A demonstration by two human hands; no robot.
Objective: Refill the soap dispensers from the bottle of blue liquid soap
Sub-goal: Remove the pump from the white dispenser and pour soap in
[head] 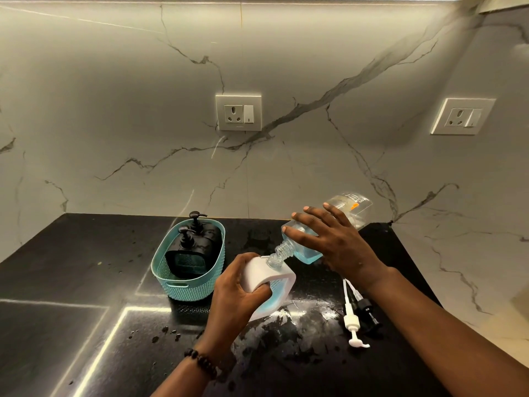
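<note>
Soap bottle (323, 233) tilts neck-down into the white dispenser (272, 279) – right hand (337, 245) wraps it. Left hand (237, 290) grips the dispenser; flow perhaps continuing.

A home kitchen: black stone counter (86, 253), marble-look backsplash (114, 110), wall sockets (238, 113) under strip lighting.

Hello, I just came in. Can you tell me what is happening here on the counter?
A person is refilling a white soap dispenser. The left hand grips it, tilted, while the right hand tips a clear bottle of blue soap, neck down, into its opening. Two pump heads, one white and one black, lie on the wet black counter to the right. Two black dispensers with pumps on stand in a teal basket.
</note>
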